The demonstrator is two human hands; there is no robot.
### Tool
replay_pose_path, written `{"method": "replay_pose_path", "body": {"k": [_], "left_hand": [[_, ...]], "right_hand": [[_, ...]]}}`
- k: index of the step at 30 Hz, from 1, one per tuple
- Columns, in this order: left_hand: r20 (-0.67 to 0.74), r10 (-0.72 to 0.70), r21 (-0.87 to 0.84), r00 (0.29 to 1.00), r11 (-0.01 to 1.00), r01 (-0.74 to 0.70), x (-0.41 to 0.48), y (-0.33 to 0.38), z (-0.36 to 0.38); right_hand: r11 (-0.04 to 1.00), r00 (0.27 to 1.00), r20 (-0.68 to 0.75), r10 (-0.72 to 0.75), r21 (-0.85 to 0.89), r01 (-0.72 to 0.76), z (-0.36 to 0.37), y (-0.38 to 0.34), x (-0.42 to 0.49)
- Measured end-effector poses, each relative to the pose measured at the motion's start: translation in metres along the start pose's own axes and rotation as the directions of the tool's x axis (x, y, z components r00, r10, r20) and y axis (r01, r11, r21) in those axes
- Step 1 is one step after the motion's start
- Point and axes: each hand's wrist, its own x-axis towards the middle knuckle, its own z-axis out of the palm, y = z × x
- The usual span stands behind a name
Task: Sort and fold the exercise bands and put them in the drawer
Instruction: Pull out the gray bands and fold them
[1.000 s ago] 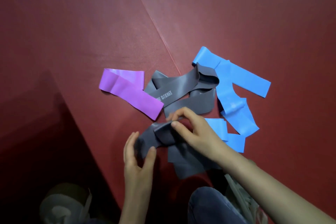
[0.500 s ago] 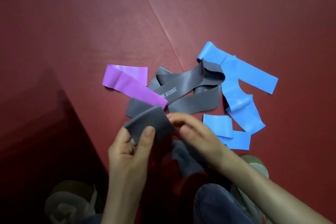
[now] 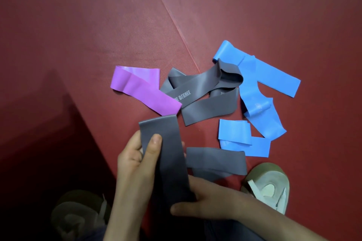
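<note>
I hold a grey exercise band (image 3: 168, 154) stretched flat between both hands. My left hand (image 3: 135, 162) grips its upper part, thumb on top. My right hand (image 3: 207, 199) grips its lower end. On the red mat lie a purple band (image 3: 141, 90), a tangled grey band (image 3: 205, 92) with white lettering, another grey band (image 3: 217, 160) just right of my hands, a long blue band (image 3: 254, 88) and a folded blue band (image 3: 237, 137). No drawer is in view.
The red mat (image 3: 254, 6) has a seam running diagonally from the top toward the bands. My two sandalled feet show at the bottom, the right sandal (image 3: 268, 188) and the left sandal (image 3: 78, 213). A dark shadow covers the lower left.
The grey band was bunched between my fingers; now it is pulled out straight. My right hand slid down from its top to its lower end, uncovering the grey band on the mat.
</note>
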Motion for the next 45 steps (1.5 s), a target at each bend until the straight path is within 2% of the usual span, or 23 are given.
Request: {"method": "replay_pose_path", "body": {"k": [3, 6, 10, 12, 13, 15, 17, 20, 22, 23, 25, 28, 29, 30, 32, 34, 36, 38, 41, 45], "left_hand": [[-0.012, -0.068, -0.034, 0.998, 0.997, 0.068, 0.001, -0.008, 0.004], [-0.010, -0.114, -0.025, 0.993, 0.993, 0.114, 0.006, -0.016, 0.004], [0.001, -0.088, -0.023, 0.996, 0.996, 0.088, 0.017, -0.026, 0.000], [0.003, -0.067, -0.032, 0.998, 0.997, 0.067, 0.021, -0.027, 0.001], [0.004, -0.054, -0.033, 0.999, 0.998, 0.055, 0.022, -0.026, 0.001], [0.005, -0.034, -0.036, 0.999, 0.999, 0.034, 0.024, -0.026, 0.001], [-0.008, -0.025, -0.045, 1.000, 0.999, 0.025, 0.025, -0.028, -0.001], [-0.021, -0.025, -0.075, 0.999, 0.997, 0.023, 0.028, -0.032, -0.005], [-0.021, -0.027, -0.098, 0.999, 0.995, 0.025, 0.029, -0.033, -0.005], [-0.016, -0.025, -0.110, 1.000, 0.994, 0.023, 0.028, -0.033, -0.004], [-0.014, -0.020, -0.133, 1.000, 0.991, 0.018, 0.029, -0.034, -0.003], [-0.018, -0.023, -0.152, 1.000, 0.988, 0.020, 0.026, -0.035, -0.003], [-0.023, -0.026, -0.156, 0.999, 0.988, 0.022, 0.026, -0.036, -0.003], [-0.029, -0.030, -0.160, 0.999, 0.987, 0.025, 0.026, -0.038, -0.004], [-0.046, -0.041, -0.171, 0.998, 0.985, 0.033, 0.026, -0.040, -0.004], [-0.057, -0.041, -0.168, 0.998, 0.985, 0.031, 0.025, -0.040, -0.003], [-0.047, -0.049, -0.160, 0.998, 0.986, 0.041, 0.023, -0.038, -0.001], [-0.036, -0.045, -0.158, 0.998, 0.987, 0.038, 0.022, -0.037, 0.002], [-0.014, -0.031, -0.181, 0.999, 0.983, 0.028, 0.022, -0.038, 0.007], [-0.011, -0.060, -0.223, 0.998, 0.973, 0.056, 0.022, -0.040, 0.011]], "right_hand": [[0.999, 0.999, -0.014, 0.046, 0.018, -0.045, 0.004, 0.009, 0.012], [0.996, 0.983, -0.176, 0.052, 0.080, -0.038, 0.001, 0.029, 0.032], [0.998, 0.946, -0.323, 0.008, 0.058, 0.011, -0.007, 0.056, 0.046], [0.996, 0.916, -0.394, -0.077, -0.076, 0.052, -0.011, 0.061, 0.042], [0.978, 0.872, -0.461, -0.162, -0.190, 0.081, -0.013, 0.061, 0.038], [0.885, 0.762, -0.532, -0.369, -0.451, 0.114, -0.018, 0.059, 0.031], [0.747, 0.697, -0.532, -0.481, -0.665, 0.008, -0.028, 0.058, 0.027], [0.463, 0.720, -0.527, -0.452, -0.828, -0.315, -0.048, 0.060, 0.028], [0.304, 0.759, -0.509, -0.405, -0.858, -0.413, -0.055, 0.059, 0.031], [0.294, 0.767, -0.509, -0.391, -0.859, -0.420, -0.057, 0.059, 0.032], [0.401, 0.759, -0.532, -0.374, -0.831, -0.385, -0.058, 0.056, 0.034], [0.494, 0.797, -0.439, -0.414, -0.844, -0.209, -0.059, 0.052, 0.031], [0.561, 0.813, -0.408, -0.416, -0.819, -0.124, -0.058, 0.048, 0.029], [0.673, 0.824, -0.414, -0.387, -0.738, -0.055, -0.055, 0.042, 0.025], [0.897, 0.845, -0.456, -0.280, -0.439, 0.061, -0.047, 0.027, 0.017], [0.973, 0.845, -0.481, -0.232, -0.109, 0.205, -0.039, 0.008, 0.010], [0.942, 0.852, -0.488, -0.190, 0.154, 0.298, -0.035, -0.009, 0.009], [0.880, 0.829, -0.533, -0.166, 0.300, 0.369, -0.034, -0.026, 0.013], [0.796, 0.740, -0.651, -0.171, 0.352, 0.493, -0.036, -0.042, 0.022], [0.810, 0.680, -0.716, -0.160, 0.298, 0.505, -0.034, -0.050, 0.035]]}}
